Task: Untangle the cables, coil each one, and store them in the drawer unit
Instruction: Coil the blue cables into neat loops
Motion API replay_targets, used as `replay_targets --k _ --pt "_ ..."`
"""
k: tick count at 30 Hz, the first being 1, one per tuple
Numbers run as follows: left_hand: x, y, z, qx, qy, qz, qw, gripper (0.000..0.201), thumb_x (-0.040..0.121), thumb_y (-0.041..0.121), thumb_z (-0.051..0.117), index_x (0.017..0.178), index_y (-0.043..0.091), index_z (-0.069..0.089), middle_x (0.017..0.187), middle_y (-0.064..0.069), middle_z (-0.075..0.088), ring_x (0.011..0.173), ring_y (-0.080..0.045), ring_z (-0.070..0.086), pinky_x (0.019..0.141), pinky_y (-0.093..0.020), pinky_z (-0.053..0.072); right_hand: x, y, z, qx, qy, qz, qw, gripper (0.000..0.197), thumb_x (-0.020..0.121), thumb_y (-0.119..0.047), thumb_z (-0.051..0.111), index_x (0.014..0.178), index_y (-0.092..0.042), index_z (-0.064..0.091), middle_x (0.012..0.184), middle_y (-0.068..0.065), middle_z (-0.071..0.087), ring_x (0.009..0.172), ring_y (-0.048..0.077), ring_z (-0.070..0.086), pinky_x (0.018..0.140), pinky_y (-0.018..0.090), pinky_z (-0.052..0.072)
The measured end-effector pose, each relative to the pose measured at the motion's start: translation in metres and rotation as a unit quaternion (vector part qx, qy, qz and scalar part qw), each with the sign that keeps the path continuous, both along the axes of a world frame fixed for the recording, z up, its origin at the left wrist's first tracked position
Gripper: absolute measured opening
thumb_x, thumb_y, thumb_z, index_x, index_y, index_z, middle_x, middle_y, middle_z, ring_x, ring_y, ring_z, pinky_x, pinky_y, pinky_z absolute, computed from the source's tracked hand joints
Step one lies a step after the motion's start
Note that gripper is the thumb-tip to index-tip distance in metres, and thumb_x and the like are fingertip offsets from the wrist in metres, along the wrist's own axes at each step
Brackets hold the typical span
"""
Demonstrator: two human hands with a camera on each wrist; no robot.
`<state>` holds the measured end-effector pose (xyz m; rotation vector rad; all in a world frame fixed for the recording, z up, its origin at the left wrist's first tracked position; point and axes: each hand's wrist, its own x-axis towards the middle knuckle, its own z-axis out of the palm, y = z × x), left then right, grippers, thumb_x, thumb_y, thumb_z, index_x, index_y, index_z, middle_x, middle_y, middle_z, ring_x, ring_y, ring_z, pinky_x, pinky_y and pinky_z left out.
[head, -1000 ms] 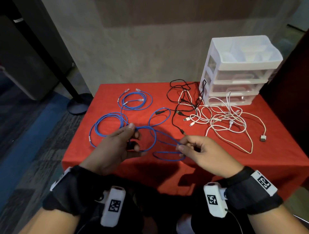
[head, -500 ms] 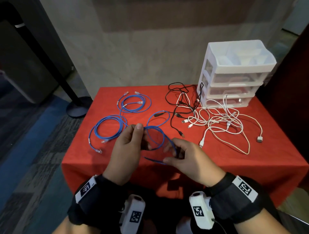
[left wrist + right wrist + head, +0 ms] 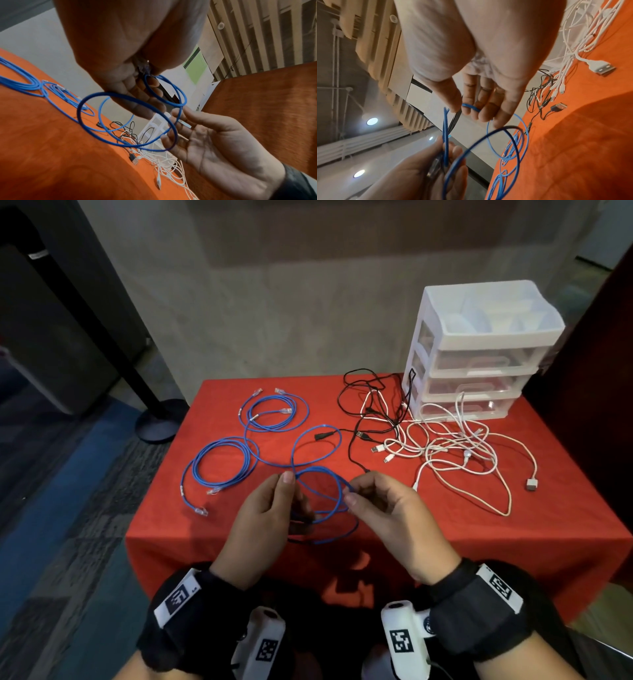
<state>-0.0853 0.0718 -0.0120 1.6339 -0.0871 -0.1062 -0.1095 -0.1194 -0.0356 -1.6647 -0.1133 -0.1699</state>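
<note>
The coiling step was in hand: the left hand (image 3: 263, 515) pinched the gathered loops of a blue cable (image 3: 329, 498) above the near edge of the red table (image 3: 565, 518), while the right hand (image 3: 383, 505) pinched the next strand. The next move, I judged, called for laying that strand onto the coil; the drawer unit (image 3: 479, 354) stood closed at the back right

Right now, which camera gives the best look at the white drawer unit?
The head view: the drawer unit stands whole at the table's back right, all its drawers shut. The left wrist view shows only a blurred part behind the blue cable; in the right wrist view I cannot make it out.
</note>
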Motion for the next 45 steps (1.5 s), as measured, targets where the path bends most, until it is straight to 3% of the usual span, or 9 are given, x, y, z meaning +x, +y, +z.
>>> replay_targets --k 3,8,13,17,25,32,37,41,45 --pt "0.001 0.002 -0.002 -0.002 0.0 0.021 1.0 0.039 0.107 0.031 0.039 0.08 0.008 0.054 0.069 -0.004 0.061 0.065 -0.016 0.063 0.065 -0.043 0.06 -0.002 0.0 -0.003 -0.018 0.007 0.011 1.0 0.027 0.083 -0.025 0.074 0.109 -0.02 0.069 0.1 0.004 0.071 0.087 0.012 0.064 0.082 0.031 0.05" --pt "0.003 0.008 0.005 -0.075 0.049 0.037 0.995 0.036 0.108 0.034 0.039 0.085 0.01 0.052 0.068 -0.007 0.056 0.067 -0.02 0.06 0.06 -0.037 0.058 -0.007 -0.001 -0.006 -0.16 -0.057 0.058 0.984 0.1 0.072 -0.021 0.092 0.153 -0.029 0.035 0.143 -0.007 0.042 0.106 0.012 0.066 0.097 0.021 0.049" --pt "0.012 0.012 0.007 -0.11 0.031 0.054 0.992 0.034 0.108 0.033 0.039 0.088 0.009 0.054 0.071 -0.007 0.059 0.083 -0.022 0.072 0.073 -0.033 0.06 -0.003 -0.002 -0.004 -0.172 -0.133 -0.009 0.976 0.026 0.085 -0.011 0.08 0.105 -0.023 0.068 0.112 -0.009 0.061 0.085 0.015 0.067 0.081 0.04 0.055" --pt "0.017 0.02 0.009 -0.08 -0.01 0.04 0.996 0.03 0.107 0.026 0.041 0.088 0.012 0.058 0.074 -0.003 0.061 0.074 -0.015 0.063 0.076 -0.03 0.058 0.0 -0.009 0.007 -0.075 -0.112 0.008 0.991 0.003 0.088 -0.018 0.075 0.091 -0.019 0.076 0.094 -0.003 0.067 0.078 0.019 0.065 0.072 0.035 0.051" --pt "0.003 0.005 0.017 -0.03 -0.005 -0.082 0.996 0.037 0.108 0.026 0.037 0.091 -0.002 0.055 0.072 -0.008 0.06 0.061 -0.02 0.055 0.062 -0.025 0.05 0.014 -0.001 0.016 -0.041 -0.042 -0.001 0.998 0.023 0.1 -0.01 0.063 0.119 -0.02 0.069 0.109 -0.007 0.072 0.101 0.007 0.066 0.083 0.018 0.046" --pt "-0.001 0.01 0.009 0.004 -0.004 -0.137 0.991 0.041 0.102 0.04 0.04 0.095 0.007 0.063 0.066 0.0 0.04 0.061 -0.02 0.043 0.071 -0.045 0.038 0.01 0.005 0.031 0.236 0.129 0.053 0.962 0.02 0.098 -0.022 0.058 0.098 -0.007 0.071 0.077 0.013 0.07 0.07 0.016 0.065 0.061 0.019 0.048" --pt "0.0 0.01 0.011 -0.001 0.0 -0.137 0.991 0.039 0.108 0.035 0.04 0.094 0.003 0.059 0.062 0.003 0.036 0.059 -0.016 0.038 0.067 -0.039 0.04 0.008 0.002 0.031 0.125 0.102 0.128 0.979 0.023 0.093 -0.023 0.07 0.105 -0.003 0.069 0.07 0.004 0.062 0.068 0.013 0.058 0.068 0.021 0.045" --pt "-0.005 0.01 0.016 -0.088 0.071 -0.161 0.981 0.038 0.103 0.034 0.04 0.094 0.002 0.059 0.063 0.001 0.036 0.059 -0.016 0.041 0.058 -0.019 0.039 0.004 -0.002 0.036 0.248 0.161 0.172 0.94 0.015 0.092 -0.019 0.062 0.098 -0.007 0.068 0.062 0.005 0.048 0.058 0.02 0.058 0.068 0.028 0.049" --pt "-0.007 0.009 0.016 -0.1 0.095 -0.201 0.97 0.044 0.105 0.043 0.043 0.093 0.006 0.064 0.063 -0.002 0.032 0.063 -0.023 0.05 0.07 -0.029 0.043 0.003 0.003 0.037 0.22 0.154 0.181 0.946 0.017 0.098 -0.025 0.058 0.093 -0.012 0.068 0.058 -0.001 0.029 0.042 0.012 0.03 0.056 0.031 0.045"
